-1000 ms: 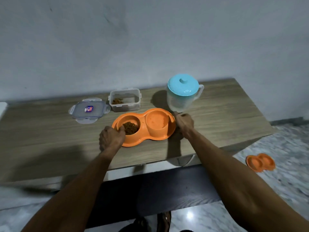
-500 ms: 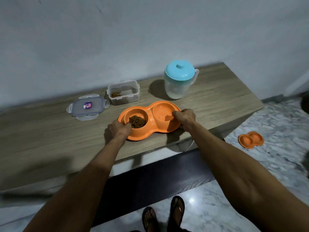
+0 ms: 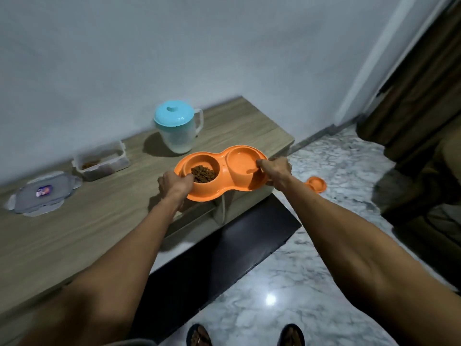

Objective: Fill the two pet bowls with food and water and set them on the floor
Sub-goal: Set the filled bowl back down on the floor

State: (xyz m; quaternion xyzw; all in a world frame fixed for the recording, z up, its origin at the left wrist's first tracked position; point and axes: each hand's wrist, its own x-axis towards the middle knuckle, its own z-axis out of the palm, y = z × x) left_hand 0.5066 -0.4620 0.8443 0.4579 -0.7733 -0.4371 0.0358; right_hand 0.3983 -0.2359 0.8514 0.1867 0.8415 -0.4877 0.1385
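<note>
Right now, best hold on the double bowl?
Take the double bowl by the rim at both short ends, one hand from each side, as the left hand and right hand grip it. It is long and shallow, kibble in one cup, water in the other; end grips likely keep it level.

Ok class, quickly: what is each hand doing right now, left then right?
Left hand: grips the kibble end of the orange double bowl.
Right hand: grips the bowl's other end.
</note>
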